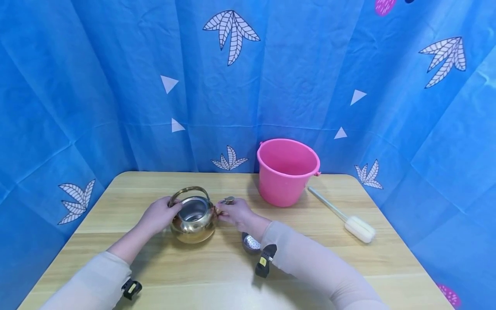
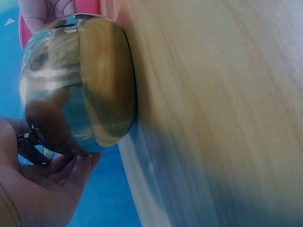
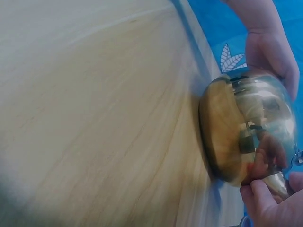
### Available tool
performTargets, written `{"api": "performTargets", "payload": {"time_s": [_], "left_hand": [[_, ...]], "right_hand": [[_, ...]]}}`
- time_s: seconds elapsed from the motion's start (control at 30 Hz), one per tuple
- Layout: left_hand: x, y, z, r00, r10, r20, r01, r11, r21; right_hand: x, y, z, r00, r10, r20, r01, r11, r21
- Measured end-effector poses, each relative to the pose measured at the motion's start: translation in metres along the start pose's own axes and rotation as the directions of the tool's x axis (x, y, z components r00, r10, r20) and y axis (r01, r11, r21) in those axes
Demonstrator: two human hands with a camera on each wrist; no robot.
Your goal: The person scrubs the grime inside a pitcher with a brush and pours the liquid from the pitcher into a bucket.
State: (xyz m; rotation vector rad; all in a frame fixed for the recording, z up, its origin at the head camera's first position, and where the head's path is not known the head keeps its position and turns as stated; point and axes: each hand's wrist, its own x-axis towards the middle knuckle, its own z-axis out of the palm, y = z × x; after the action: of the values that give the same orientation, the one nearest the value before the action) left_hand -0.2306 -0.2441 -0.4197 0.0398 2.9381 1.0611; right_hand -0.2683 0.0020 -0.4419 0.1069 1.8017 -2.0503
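Note:
A shiny gold-coloured kettle (image 1: 193,230) stands upright, its round top opening uncovered and its arched handle (image 1: 190,189) raised. My left hand (image 1: 159,214) grips it at the left base of the handle, fingertips against the body, as the left wrist view shows at the hand (image 2: 52,184). On the opposite side, my right hand (image 1: 237,213) pinches the spout, with the small spout cap (image 1: 229,200) showing above the fingers. In the right wrist view, thumb and fingers (image 3: 265,201) close round the spout (image 3: 278,184). The kettle's base lies right at the tabletop.
A pink bucket (image 1: 271,181) stands at the back, right of the kettle. Beside it lies a long-handled sponge brush (image 1: 359,229), white head toward the front right. Partly hidden below my right forearm is a small perforated metal strainer (image 1: 251,243). Blue curtain (image 1: 294,86) surrounds the wooden table (image 1: 217,275).

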Motion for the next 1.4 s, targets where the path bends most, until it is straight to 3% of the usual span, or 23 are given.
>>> {"api": "performTargets", "payload": {"time_s": [1.2,1.4], "left_hand": [[-0.002,0.002,-0.002,0.998,-0.047,-0.038,0.048,0.999,0.022],[-0.005,0.003,-0.003,0.997,-0.052,-0.065,0.052,0.999,0.009]], "right_hand": [[0.004,-0.004,-0.001,1.000,0.021,-0.011,-0.021,1.000,0.018],[-0.002,-0.008,-0.009,0.999,0.006,0.035,-0.005,1.000,-0.020]]}}
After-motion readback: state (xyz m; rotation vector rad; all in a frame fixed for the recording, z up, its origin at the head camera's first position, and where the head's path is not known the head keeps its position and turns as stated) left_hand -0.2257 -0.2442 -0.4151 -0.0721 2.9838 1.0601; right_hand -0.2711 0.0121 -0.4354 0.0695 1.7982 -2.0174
